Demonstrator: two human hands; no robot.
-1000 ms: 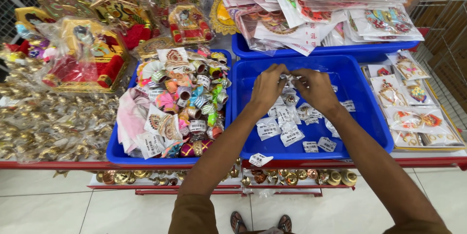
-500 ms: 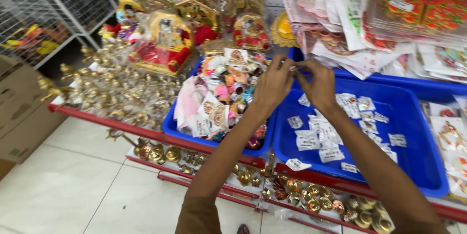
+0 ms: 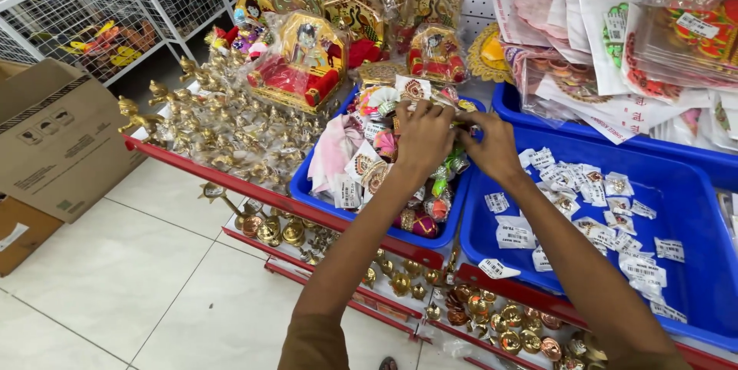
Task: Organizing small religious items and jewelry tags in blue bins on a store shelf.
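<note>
Both hands meet over the inner edge of the left blue tray [image 3: 361, 220], at about 12 o'clock from the person's body. The left hand [image 3: 423, 138] is curled, fingers bent down onto the small packets [image 3: 384, 147] heaped in that tray; what it pinches is hidden under the knuckles, so its exact hold cannot be told. The right hand [image 3: 486, 147] lies just beside it at 3 o'clock, fingers tucked toward the left hand, seemingly nipping something small and clear; the thing is too hidden to give its long axis or which way it points.

The left blue tray is piled with mixed, brightly coloured packets, pink, green and red, some with white labels. At 3 o'clock the right blue tray [image 3: 692, 293] holds small clear bags with white labels [image 3: 600, 208], scattered flat and loosely over its floor, its near corner bare.

At 12 o'clock, behind the trays, stand gilded red thrones wrapped in plastic [image 3: 304, 62]. At 10 o'clock lie wrapped golden figurines [image 3: 223, 135] on the red shelf [image 3: 254, 191]. At 2 o'clock hang flat plastic-sleeved packs [image 3: 630, 55]. Below the trays, at 6 o'clock, sit brass lamps [image 3: 477, 308]. A cardboard box [image 3: 54, 139] stands on the floor at 9 o'clock.
</note>
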